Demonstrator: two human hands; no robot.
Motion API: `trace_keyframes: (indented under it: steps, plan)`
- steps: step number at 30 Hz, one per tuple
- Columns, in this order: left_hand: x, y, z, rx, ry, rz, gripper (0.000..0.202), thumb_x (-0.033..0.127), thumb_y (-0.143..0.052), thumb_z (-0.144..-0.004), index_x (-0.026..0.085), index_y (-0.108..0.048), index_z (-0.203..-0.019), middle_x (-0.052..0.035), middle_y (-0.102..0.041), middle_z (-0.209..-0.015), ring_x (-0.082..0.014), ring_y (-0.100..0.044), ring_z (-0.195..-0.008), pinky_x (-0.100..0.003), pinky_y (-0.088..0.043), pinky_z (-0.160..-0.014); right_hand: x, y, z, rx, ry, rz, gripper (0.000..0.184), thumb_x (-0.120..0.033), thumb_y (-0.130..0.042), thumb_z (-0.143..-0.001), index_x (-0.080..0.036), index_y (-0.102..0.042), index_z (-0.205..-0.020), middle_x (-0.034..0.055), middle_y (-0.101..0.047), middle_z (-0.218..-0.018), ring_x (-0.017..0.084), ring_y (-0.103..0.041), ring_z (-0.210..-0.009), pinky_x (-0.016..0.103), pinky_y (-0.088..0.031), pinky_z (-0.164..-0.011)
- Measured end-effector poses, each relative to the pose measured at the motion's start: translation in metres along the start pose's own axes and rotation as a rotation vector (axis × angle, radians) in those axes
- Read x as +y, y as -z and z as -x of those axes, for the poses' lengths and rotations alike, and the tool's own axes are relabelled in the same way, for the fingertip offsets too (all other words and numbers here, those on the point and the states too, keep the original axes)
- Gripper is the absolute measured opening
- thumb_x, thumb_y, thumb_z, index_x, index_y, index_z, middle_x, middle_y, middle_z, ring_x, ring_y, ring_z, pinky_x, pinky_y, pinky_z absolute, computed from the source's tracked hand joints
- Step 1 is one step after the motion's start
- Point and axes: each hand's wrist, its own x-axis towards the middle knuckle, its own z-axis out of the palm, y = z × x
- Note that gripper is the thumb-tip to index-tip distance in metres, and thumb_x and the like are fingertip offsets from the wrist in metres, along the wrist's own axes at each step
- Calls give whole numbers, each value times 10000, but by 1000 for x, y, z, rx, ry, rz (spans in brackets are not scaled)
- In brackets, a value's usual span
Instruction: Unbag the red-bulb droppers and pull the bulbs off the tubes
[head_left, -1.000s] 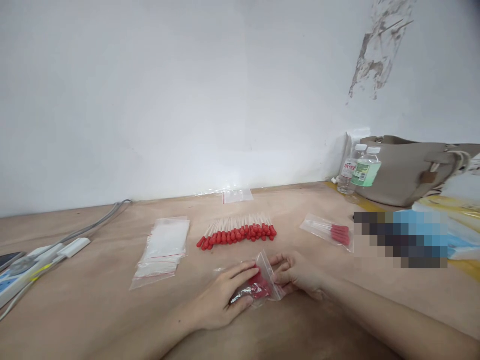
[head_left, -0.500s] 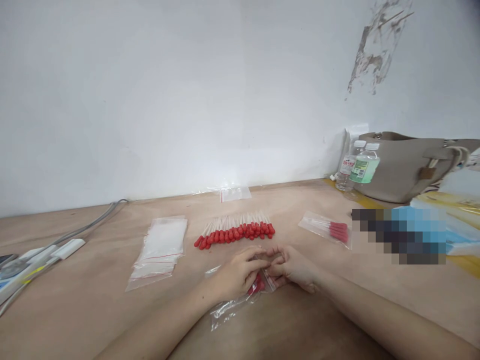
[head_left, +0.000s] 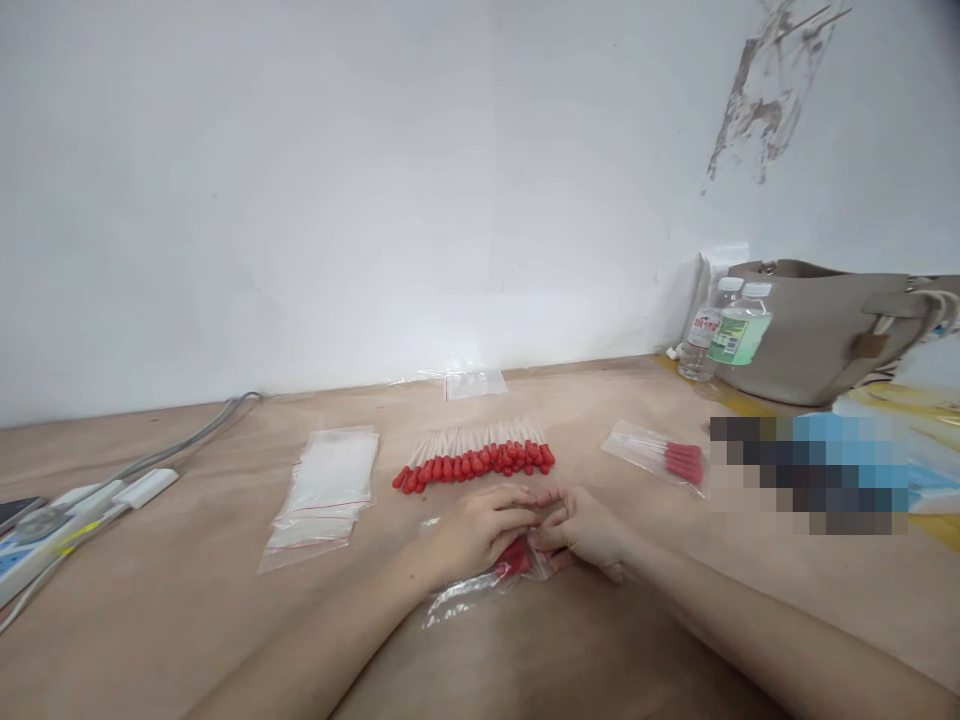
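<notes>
My left hand and my right hand meet at the middle of the wooden table, both pinching the top edge of a small clear zip bag with red-bulbed droppers inside. The bag lies flat, trailing toward the lower left. Just beyond my fingers a row of loose droppers with red bulbs lies side by side. A stack of empty clear zip bags sits to the left of that row.
A filled bag of droppers lies right of the row, another clear bag by the wall. Two water bottles and a beige handbag stand at the right. A power strip with cables lies at the left.
My hands have come together at the bag's top edge; a second ago the left hand lay flat on the bag. The bag now stretches out toward the lower left.
</notes>
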Motion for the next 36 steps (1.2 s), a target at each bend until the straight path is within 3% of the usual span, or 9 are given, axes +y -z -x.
trace_keyframes:
  steps: [3, 7, 14, 20, 29, 36]
  plan:
    - [-4, 2, -2, -16, -66, -77, 238, 250, -440, -874, 204, -585, -1057, -60, -587, -1129, -186, -506, -1082, -349, -404, -936, 3, 1, -4, 22, 14, 15, 456, -108, -726, -485, -155, -466, -856, -52, -586, -495, 121, -565, -482, 241, -480, -477]
    - [-7, 1, -1, -4, -106, -60, 226, 247, -428, -883, 168, -584, -1026, -67, -613, -1072, -160, -525, -1052, -289, -424, -910, 4, 1, -6, 35, 13, 42, 475, -115, -745, -479, -161, -436, -836, -57, -578, -477, 107, -539, -431, 212, -441, -435]
    - [-8, -1, -2, 26, -98, -83, 211, 192, -397, -888, 146, -602, -859, -63, -631, -915, -151, -557, -911, -290, -440, -824, 3, 7, -4, -89, 15, -50, 597, -194, -788, -440, -167, -399, -893, -65, -595, -512, 106, -557, -480, 248, -489, -515]
    - [-11, -3, -1, 80, -133, -124, 223, 165, -392, -883, 149, -600, -804, -57, -640, -856, -143, -574, -836, -274, -447, -759, 0, 11, -1, -112, -17, -87, 595, -175, -787, -411, -167, -406, -869, -48, -603, -533, 125, -572, -488, 280, -497, -535]
    - [-9, -5, 1, 103, -152, -194, 243, 133, -369, -877, 153, -589, -777, -48, -642, -804, -131, -586, -806, -255, -452, -729, 3, 8, 0, -61, 20, -29, 550, -126, -714, -479, -164, -379, -914, -50, -605, -545, 128, -582, -488, 270, -502, -524]
    - [-13, -7, 2, 114, -151, -209, 222, 124, -377, -873, 153, -583, -794, -39, -639, -814, -129, -583, -828, -253, -458, -754, 4, 8, 1, -33, 41, -9, 576, -171, -716, -547, -149, -372, -1009, -4, -637, -647, 144, -624, -572, 283, -526, -573]
